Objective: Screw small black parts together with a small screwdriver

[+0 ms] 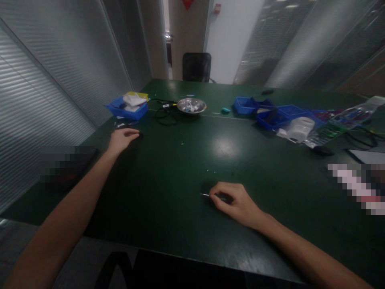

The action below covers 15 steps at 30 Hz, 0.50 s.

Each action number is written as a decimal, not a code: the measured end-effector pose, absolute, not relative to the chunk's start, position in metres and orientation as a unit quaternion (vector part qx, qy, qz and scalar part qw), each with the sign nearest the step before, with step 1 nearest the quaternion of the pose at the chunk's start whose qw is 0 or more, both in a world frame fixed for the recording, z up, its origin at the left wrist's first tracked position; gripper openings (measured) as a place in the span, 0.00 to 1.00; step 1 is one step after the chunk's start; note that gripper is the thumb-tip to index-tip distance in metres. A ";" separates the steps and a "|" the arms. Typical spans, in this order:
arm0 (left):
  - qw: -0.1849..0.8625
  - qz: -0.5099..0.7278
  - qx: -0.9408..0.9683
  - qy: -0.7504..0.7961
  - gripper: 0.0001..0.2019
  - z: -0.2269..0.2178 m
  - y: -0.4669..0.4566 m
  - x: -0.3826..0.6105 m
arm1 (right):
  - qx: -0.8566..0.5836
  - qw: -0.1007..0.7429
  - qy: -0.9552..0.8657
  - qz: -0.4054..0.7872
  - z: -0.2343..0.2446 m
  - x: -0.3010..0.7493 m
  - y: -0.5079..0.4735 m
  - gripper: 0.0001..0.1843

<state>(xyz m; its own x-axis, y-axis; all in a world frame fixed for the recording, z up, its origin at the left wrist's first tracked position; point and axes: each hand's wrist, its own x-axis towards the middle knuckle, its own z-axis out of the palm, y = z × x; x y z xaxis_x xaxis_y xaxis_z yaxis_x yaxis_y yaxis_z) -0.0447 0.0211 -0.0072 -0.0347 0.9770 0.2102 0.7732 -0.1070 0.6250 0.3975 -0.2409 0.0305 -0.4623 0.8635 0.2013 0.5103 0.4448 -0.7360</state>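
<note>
My right hand (233,200) rests on the dark green table (168,168) near its front edge, fingers closed around a thin metal tool (205,195) whose tip sticks out to the left. My left hand (122,138) reaches out to the far left of the table, fingers curled over a small dark object (138,135) that is mostly hidden. A shallow metal bowl (191,105) with small parts stands further back, apart from both hands.
A blue bin (126,107) with white packets sits at the back left, black cables (164,112) beside it. Several blue bins (264,110), plastic bags (337,124) and a white device (297,128) crowd the right side. A black chair (197,67) stands behind the table.
</note>
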 end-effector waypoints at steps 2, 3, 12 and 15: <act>0.170 0.311 0.673 0.649 0.18 -0.008 0.022 -0.045 | -0.430 0.289 -0.799 0.304 0.031 0.397 -0.241 0.09; 0.173 0.310 0.672 0.650 0.18 -0.008 0.023 -0.046 | -0.430 0.288 -0.799 0.305 0.032 0.397 -0.241 0.09; 0.181 0.308 0.673 0.647 0.19 -0.007 0.022 -0.046 | -0.427 0.293 -0.798 0.307 0.031 0.397 -0.241 0.09; 0.190 0.315 0.677 0.637 0.19 -0.006 0.022 -0.045 | -0.427 0.294 -0.799 0.304 0.032 0.397 -0.241 0.10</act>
<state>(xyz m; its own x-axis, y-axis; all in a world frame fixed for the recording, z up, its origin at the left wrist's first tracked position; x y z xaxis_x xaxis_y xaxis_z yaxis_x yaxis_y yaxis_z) -0.0450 0.0217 -0.0060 -0.0104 0.9827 0.1848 0.7432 -0.1160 0.6589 0.3966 -0.2414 0.0319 -0.4621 0.8616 0.2101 0.5046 0.4503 -0.7366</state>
